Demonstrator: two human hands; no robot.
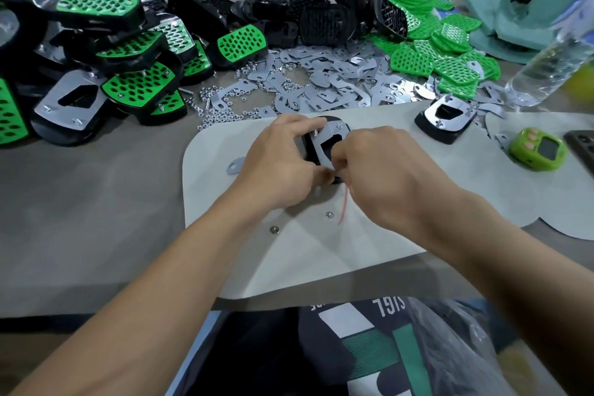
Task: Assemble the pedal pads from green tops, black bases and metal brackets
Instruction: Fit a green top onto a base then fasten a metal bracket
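A pedal pad (pixel 324 145) lies upside down on the pale grey mat (pixel 321 254), black base up with a metal bracket on it. My left hand (pixel 279 164) grips its left side, fingers curled over the top edge. My right hand (pixel 379 167) pinches at the bracket's near right corner; what it pinches is hidden. Two loose nuts (pixel 328 215) lie on the mat below my hands. A spare bracket piece (pixel 236 166) lies left of the pad. Another upturned pad (pixel 445 120) with a bracket sits to the right.
Finished green-topped pads (pixel 96 51) are heaped at the left, black bases (pixel 289 16) at the back, green tops (pixel 434 51) at the back right, brackets and nuts (pixel 321 80) between. A water bottle (pixel 546 71), a green timer (pixel 538 148) and a phone (pixel 581 148) stand at the right.
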